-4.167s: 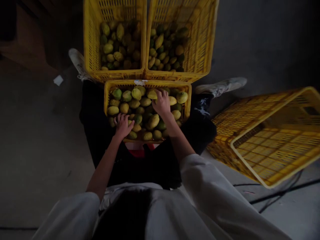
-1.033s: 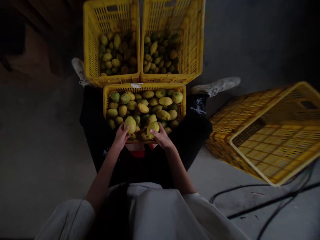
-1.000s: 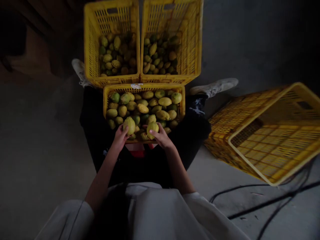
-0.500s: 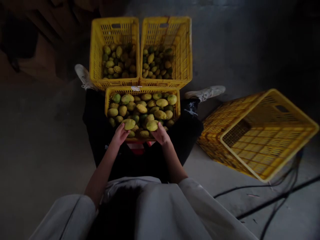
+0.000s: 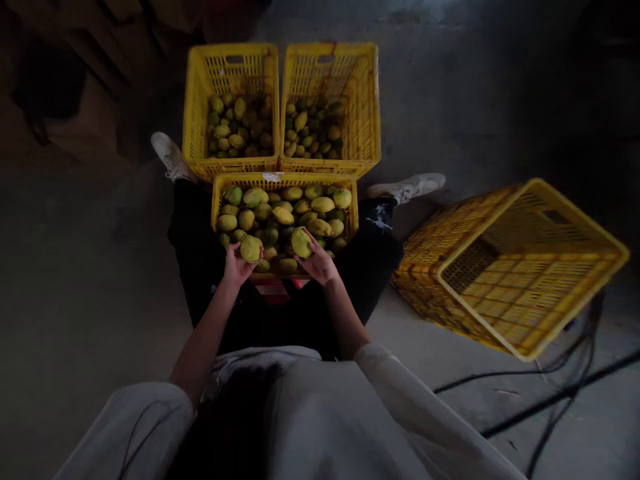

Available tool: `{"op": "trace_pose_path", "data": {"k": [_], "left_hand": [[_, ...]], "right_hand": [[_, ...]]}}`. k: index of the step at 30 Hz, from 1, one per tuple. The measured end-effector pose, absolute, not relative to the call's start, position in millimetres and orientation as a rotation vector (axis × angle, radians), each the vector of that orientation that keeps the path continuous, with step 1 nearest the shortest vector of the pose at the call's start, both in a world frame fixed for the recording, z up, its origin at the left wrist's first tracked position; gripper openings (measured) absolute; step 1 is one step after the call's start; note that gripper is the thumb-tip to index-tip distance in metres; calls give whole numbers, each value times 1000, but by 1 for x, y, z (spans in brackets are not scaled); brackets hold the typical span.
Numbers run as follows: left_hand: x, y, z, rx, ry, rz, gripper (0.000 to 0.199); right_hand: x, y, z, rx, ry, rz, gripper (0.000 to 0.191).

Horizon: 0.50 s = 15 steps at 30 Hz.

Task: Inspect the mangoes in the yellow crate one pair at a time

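Observation:
My left hand (image 5: pixel 237 264) is closed around a yellow-green lemon (image 5: pixel 250 249), its rounded end facing up. In my right hand (image 5: pixel 320 261) is another yellow-green lemon (image 5: pixel 301 243), gripped between thumb and fingers. Both hands are over the near edge of a yellow crate (image 5: pixel 215 200) between my legs. That crate is filled with yellow and green lemons (image 5: pixel 283 215). The two held fruits are apart from each other, and the lower fingers of each hand are partly hidden behind them.
Two deeper yellow crates, a left one (image 5: pixel 186 107) and a right one (image 5: pixel 376 107), stand side by side beyond, with lemons at the bottom. A tilted yellow crate (image 5: pixel 490 340) is on the right. Black cables (image 5: pixel 560 393) cross the floor. Boxes (image 5: pixel 85 127) stand far left.
Both lemons have been turned in my hands, from lying sideways to showing a rounder face. The left lemon has shifted slightly left, and the right one is a little higher.

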State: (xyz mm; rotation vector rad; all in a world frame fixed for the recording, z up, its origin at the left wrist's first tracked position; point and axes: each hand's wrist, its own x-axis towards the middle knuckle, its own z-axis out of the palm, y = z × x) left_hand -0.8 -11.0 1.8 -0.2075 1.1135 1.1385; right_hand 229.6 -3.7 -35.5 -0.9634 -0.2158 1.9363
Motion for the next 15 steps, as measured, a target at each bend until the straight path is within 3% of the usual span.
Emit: {"op": "trace_pose_path", "data": {"k": [10, 15], "left_hand": [[1, -7, -13, -231, 1130, 1137, 34], [1, -7, -13, -212, 1111, 1145, 16]], "right_hand": [[229, 2, -43, -990, -22, 1846, 12], [231, -1, -47, -990, 30, 1841, 21]]}}
